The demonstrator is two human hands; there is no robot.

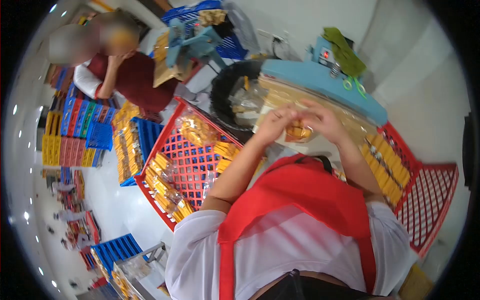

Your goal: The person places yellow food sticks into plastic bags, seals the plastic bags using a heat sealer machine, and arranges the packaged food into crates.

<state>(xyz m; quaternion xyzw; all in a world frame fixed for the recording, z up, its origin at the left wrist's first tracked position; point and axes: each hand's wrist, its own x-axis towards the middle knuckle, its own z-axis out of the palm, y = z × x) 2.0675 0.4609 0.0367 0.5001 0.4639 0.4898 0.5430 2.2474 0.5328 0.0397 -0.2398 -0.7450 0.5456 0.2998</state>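
My left hand [274,121] is closed, its fingers at the top of a clear plastic pack of orange-yellow pieces [299,133]. My right hand [322,120] curls over the same pack from the other side, its fingertips close to those of the left. The pack is upright between the hands above a brown work surface [345,120]. Fingers hide its upper edge. Just beyond the hands runs a long light-blue machine [325,90], with a lit red display [326,54], a green cloth [345,50] and green-handled scissors [354,87] on it.
Left of me, a red crate [187,160] holds several filled packs. A black-lined bin [222,95] with plastic scraps adjoins it. More packs [385,167] lie in a red crate [430,195] at right. A co-worker [132,80] stands at upper left near stacked crates [82,120].
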